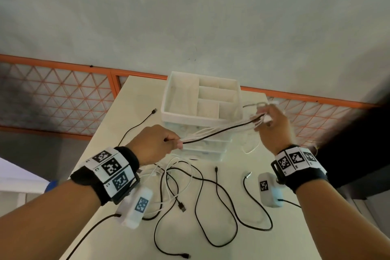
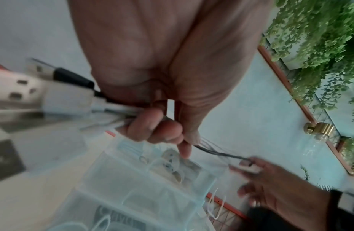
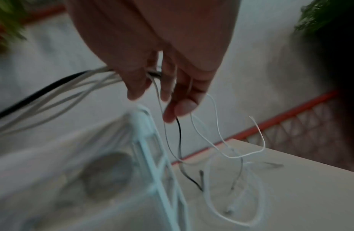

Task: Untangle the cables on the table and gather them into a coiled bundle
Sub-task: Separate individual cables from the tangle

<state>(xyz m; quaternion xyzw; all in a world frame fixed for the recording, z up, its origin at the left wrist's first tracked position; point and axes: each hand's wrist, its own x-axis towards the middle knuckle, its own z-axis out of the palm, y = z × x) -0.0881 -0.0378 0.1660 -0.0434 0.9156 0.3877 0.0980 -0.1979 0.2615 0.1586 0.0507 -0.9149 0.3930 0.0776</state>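
A bundle of white cables and one black cable (image 1: 219,131) stretches taut in the air between my two hands, above the table. My left hand (image 1: 156,143) grips one end in a fist (image 2: 158,129); USB plugs (image 2: 53,78) stick out behind it. My right hand (image 1: 272,122) pinches the other end near the organizer; thin white and black strands (image 3: 217,136) hang from its fingers (image 3: 178,107) down to the table. Loose black cables (image 1: 211,202) and white ones (image 1: 168,177) lie tangled on the table below my hands.
A white compartment organizer (image 1: 200,99) on clear drawers (image 1: 206,148) stands at the table's far middle. A black cable (image 1: 139,124) lies to its left. An orange-framed railing (image 1: 63,95) runs behind the table (image 1: 295,238). Green plants (image 2: 320,39) hang beyond it.
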